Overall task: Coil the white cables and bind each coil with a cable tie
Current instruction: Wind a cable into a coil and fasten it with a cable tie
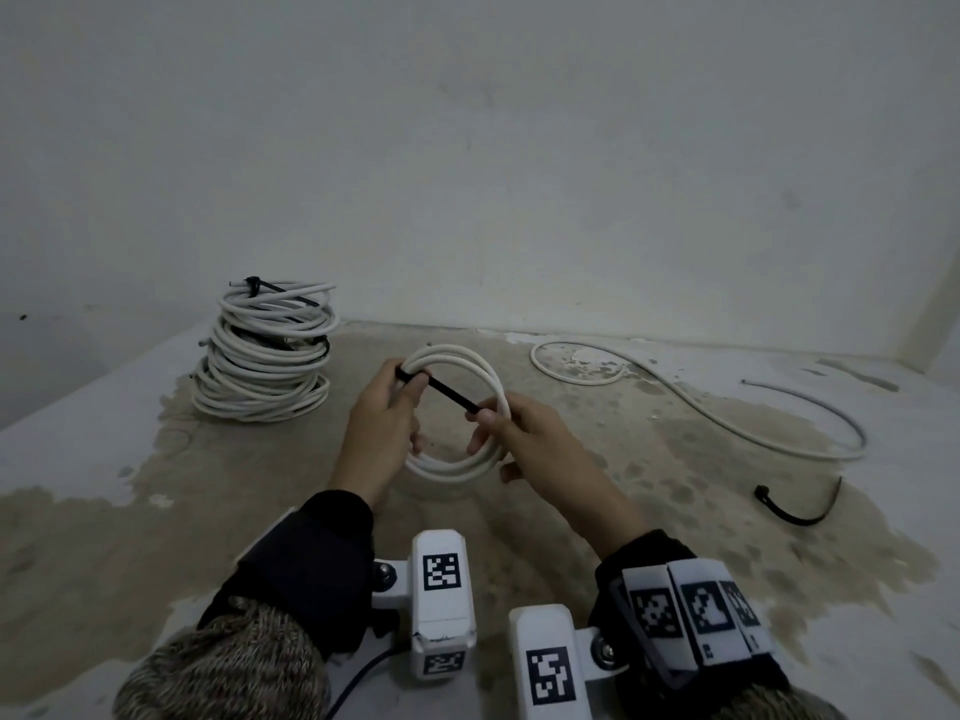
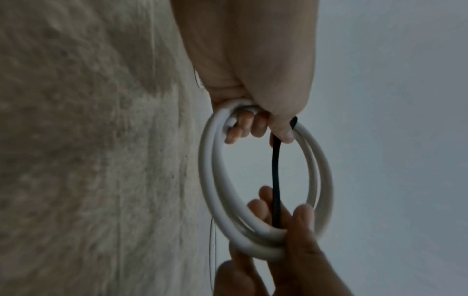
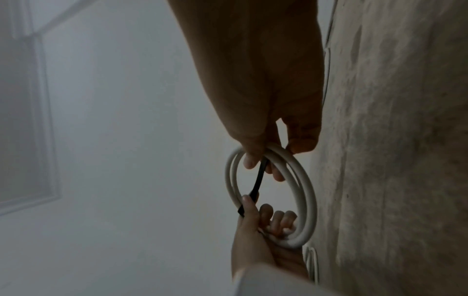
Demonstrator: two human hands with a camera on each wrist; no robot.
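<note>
A small white cable coil (image 1: 483,376) hangs in the air between both hands above the stained floor. My left hand (image 1: 387,413) grips its upper left side and pins the head of a black cable tie (image 1: 452,394) against it. The tie runs straight across the ring to my right hand (image 1: 511,433), which pinches its free end at the coil's right side. In the left wrist view the coil (image 2: 215,190) shows two or three turns, with the tie (image 2: 276,180) crossing its opening. The right wrist view shows the coil (image 3: 307,196) and tie (image 3: 258,180) the same way.
A tall stack of bound white coils (image 1: 265,356) stands at the back left. A loose white cable (image 1: 691,407) snakes over the floor at the right. A spare black cable tie (image 1: 800,506) lies curled near it. A wall rises close behind.
</note>
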